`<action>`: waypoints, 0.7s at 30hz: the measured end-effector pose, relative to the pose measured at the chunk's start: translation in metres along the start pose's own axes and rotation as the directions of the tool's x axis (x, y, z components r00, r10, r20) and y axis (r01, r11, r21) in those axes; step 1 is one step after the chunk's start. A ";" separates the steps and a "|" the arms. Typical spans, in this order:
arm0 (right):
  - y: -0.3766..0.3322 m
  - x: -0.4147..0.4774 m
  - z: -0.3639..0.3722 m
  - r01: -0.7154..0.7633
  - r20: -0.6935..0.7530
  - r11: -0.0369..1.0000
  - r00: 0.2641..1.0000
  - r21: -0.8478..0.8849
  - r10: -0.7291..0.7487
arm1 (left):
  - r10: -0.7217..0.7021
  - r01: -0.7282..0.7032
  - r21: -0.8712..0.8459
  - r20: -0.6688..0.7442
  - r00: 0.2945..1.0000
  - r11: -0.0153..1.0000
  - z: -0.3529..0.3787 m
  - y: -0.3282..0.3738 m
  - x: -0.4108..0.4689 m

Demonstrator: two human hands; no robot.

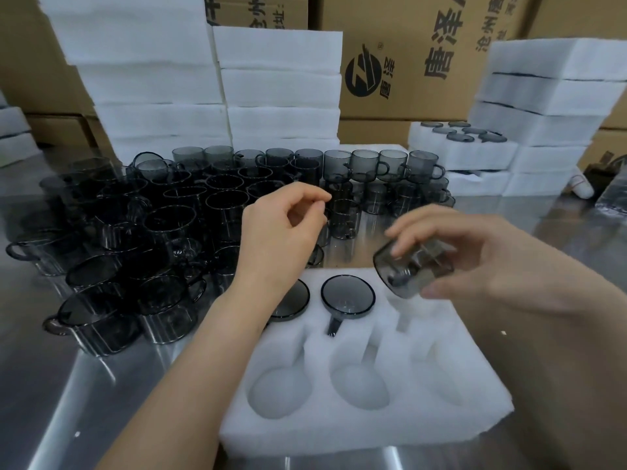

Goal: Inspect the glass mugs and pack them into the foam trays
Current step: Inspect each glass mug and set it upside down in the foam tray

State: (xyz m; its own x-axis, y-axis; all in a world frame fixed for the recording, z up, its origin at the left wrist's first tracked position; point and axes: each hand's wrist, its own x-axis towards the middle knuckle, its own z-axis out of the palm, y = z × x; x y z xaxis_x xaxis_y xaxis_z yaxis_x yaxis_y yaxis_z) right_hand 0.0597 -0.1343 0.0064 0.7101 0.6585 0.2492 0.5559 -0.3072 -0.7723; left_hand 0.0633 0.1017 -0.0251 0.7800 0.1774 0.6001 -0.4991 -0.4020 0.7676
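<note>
On the left of the steel worktop (pixel 51 385) stands the crowd of loose mugs (pixel 135 232), smoky glass, rims up, packed so close that many touch. They look thin-walled, hard and slick, and I judge they would chip if knocked together, so each wants lifting straight up, not dragging.

My left grip (pixel 285 228) hovers over the near edge of that crowd, fingers loosely curled, thumb and forefinger close together but with nothing between them that I can see.

Below it lies the foam tray (pixel 339 425), soft and light. Its far row holds two seated mugs: the left one (pixel 295 296) partly under my forearm, the middle one (pixel 347 296) with its handle in the slot towards me. The near pockets are bare.

My right grip (pixel 475 262) is clamped on the held mug (pixel 412 269), fingers over the top and thumb beneath, tilted above the far-right pocket (pixel 403 313). Holding round the body seems safer than by the thin handle, which must line up with its slot.

Further right sits a filled tray (pixel 461 134).
</note>
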 end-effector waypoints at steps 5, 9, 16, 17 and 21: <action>-0.011 -0.013 0.007 -0.141 0.056 0.963 0.986 -0.229 0.158 | -0.070 0.064 0.070 0.098 0.993 0.995 0.000 -0.004 0.001; -0.016 -0.008 0.014 -0.182 0.081 0.940 0.974 -0.290 0.214 | -0.090 0.080 0.083 0.119 0.989 0.993 0.000 -0.005 0.001; -0.019 -0.001 0.021 -0.196 0.041 0.926 0.975 -0.324 0.221 | -0.099 0.085 0.098 0.149 0.984 0.992 0.001 -0.006 0.001; -0.017 0.000 0.022 -0.198 0.017 0.921 0.976 -0.334 0.216 | -0.100 0.085 0.102 0.152 0.983 0.991 0.001 -0.006 0.001; -0.012 0.000 0.030 -0.195 -0.014 0.886 0.978 -0.421 0.209 | -0.102 0.086 0.108 0.159 0.982 0.991 0.000 -0.007 0.001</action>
State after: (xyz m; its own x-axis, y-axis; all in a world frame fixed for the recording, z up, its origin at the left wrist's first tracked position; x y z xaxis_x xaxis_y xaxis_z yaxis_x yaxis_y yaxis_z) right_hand 0.0400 -0.1096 -0.0018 0.8164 0.5703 0.0903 0.5357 -0.6898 -0.4870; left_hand 0.0678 0.1042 -0.0297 0.8771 0.0721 0.4749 -0.3871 -0.4796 0.7875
